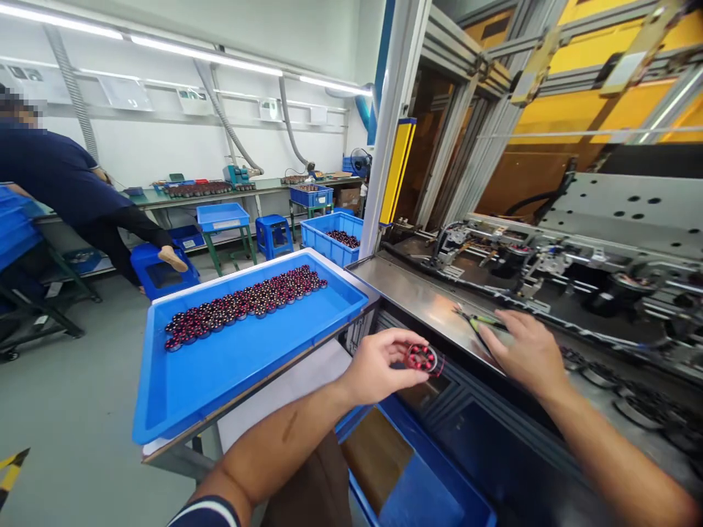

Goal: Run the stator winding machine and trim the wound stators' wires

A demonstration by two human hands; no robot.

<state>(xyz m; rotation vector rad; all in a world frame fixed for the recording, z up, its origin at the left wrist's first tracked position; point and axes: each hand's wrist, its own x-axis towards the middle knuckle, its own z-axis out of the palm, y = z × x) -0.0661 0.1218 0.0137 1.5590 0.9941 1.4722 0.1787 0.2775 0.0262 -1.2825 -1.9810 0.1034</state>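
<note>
Big machine (pixel 620 212) takes up the whole RHS, metal frame w/ yellow panels behind. Long bench (pixel 269 184) runs along the back wall. Co-worker in a dark top (pixel 55 165) leans over its L end, one foot up by a blue stool (pixel 165 279). Nearer me, blue tray (pixel 236 359) sits on its own bench (pixel 181 437), w/ packed rows of red-and-dark rings (pixel 247 301) along its far half; near half is bare. Metal ledge (pixel 414 294) fronts the machine, just R of the tray.

R grip (pixel 530 359) is over that ledge, fingers part-spread at the handles of green-handled pliers (pixel 473 319); can't tell if it actually has hold of them. L grip (pixel 378 366) is nearly closed, thumb below & fingers above, pinching one red-and-dark ring (pixel 422 357) by its edge. That ring's up in the air, b/w tray & pliers, approx. face-on to the worker.
</note>
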